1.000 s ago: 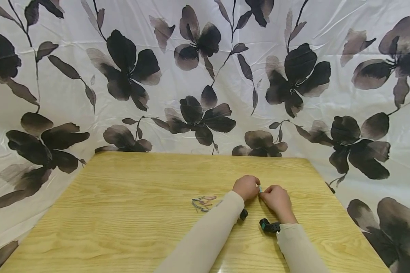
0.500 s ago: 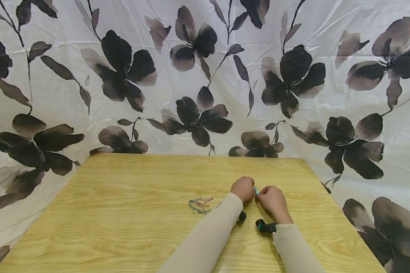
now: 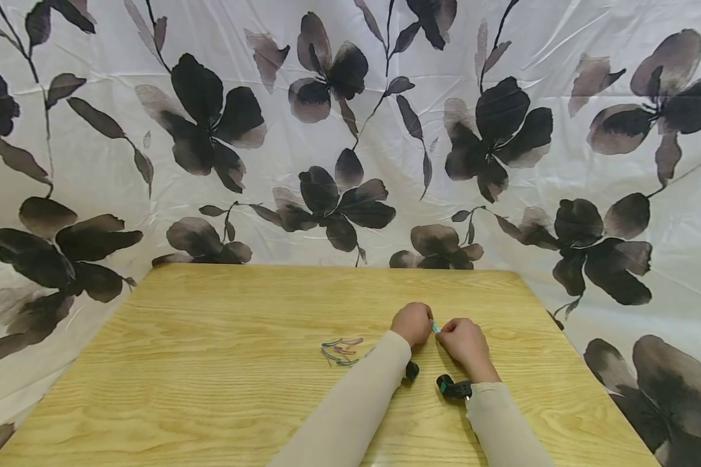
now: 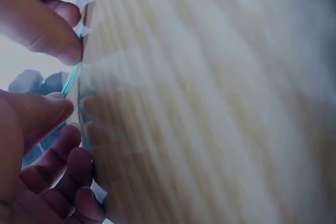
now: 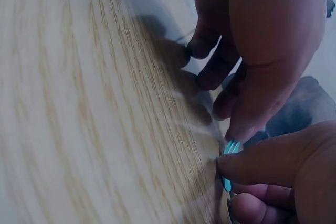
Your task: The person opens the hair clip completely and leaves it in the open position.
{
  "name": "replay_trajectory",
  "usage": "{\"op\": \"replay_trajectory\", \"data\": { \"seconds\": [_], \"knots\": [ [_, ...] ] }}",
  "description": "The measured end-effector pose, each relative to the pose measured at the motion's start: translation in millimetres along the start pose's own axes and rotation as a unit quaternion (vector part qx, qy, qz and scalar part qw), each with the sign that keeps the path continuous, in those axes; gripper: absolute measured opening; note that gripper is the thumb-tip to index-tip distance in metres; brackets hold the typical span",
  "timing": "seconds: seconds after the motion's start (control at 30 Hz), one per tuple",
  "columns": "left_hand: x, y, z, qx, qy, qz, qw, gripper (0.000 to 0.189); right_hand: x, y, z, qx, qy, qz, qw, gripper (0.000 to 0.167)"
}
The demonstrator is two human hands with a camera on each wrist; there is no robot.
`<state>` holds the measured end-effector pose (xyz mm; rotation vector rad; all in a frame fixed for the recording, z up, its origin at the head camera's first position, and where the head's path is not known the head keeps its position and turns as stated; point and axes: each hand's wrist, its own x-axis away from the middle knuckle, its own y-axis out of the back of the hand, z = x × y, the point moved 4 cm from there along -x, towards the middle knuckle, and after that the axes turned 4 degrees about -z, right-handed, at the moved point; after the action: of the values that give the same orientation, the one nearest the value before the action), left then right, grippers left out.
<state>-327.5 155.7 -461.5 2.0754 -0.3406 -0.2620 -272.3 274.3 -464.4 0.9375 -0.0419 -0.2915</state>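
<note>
Between the two hands, above the right part of the table, is a short teal bundle of thin strands (image 3: 435, 327); its exact kind I cannot tell. My left hand (image 3: 411, 323) pinches one end with thumb and fingertip, its other fingers loosely bent in the left wrist view. From the near right, my right hand (image 3: 466, 344) pinches the other end. The right wrist view shows several parallel teal strands (image 5: 228, 171) coming out around the right thumb. Left of the left forearm lies a small loose pile of thin blue and pink strands (image 3: 341, 350), partly hidden by the sleeve.
The light wooden table (image 3: 210, 363) spans the view, its far edge meeting a white curtain (image 3: 339, 130) with dark flowers. Black wrist-worn cameras (image 3: 452, 387) sit under both wrists. The left sleeve (image 3: 350, 402) crosses the table's middle.
The head view has shifted slightly, moving the scene left in the picture. A little more of the teal bundle shows between the fingertips. Both hands keep their pinch; the pile stays put.
</note>
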Motion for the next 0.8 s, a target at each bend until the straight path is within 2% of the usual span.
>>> {"op": "replay_trajectory", "data": {
  "seconds": [0.13,0.3,0.8],
  "knots": [
    [-1.4,1.8,5.3,0.050,0.002,0.001,0.9987,0.015,-1.8,-0.6,-1.9,0.005,0.004,0.005,1.0000,0.015],
    [4.7,11.2,8.7,0.108,0.003,-0.009,0.9941,0.016,-2.2,-1.3,-2.6,0.002,0.002,0.010,0.9999,0.017],
    [8.9,16.2,19.8,0.206,0.037,-0.012,0.9777,0.019,-4.2,-2.6,-1.5,-0.046,0.017,0.020,0.9986,0.020]
  ]
}}
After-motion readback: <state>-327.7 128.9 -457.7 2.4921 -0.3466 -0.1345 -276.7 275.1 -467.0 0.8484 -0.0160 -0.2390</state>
